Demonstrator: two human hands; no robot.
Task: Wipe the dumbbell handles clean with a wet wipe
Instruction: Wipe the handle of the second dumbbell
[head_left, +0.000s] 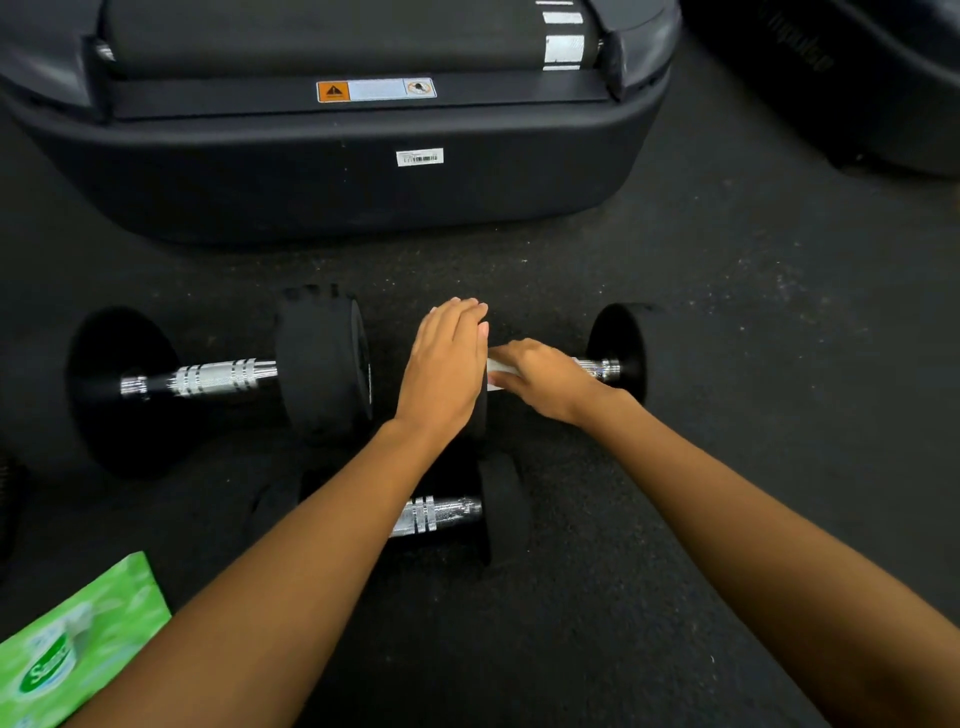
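Three black dumbbells with chrome handles lie on the dark floor. On the right one, my right hand (543, 382) grips the handle (597, 368) with a white wet wipe (500, 367) wrapped under the fingers. My left hand (447, 364) rests flat with straight fingers on that dumbbell's left weight, hiding most of it; its right weight (621, 351) is in full view. The left dumbbell (218, 378) lies untouched. A smaller dumbbell (441, 514) lies nearer me, partly hidden by my left forearm.
A green wet wipe pack (72, 649) lies at the bottom left. The black rear end of a treadmill (337, 171) stands just behind the dumbbells. Another dark machine base (857, 78) is at the top right.
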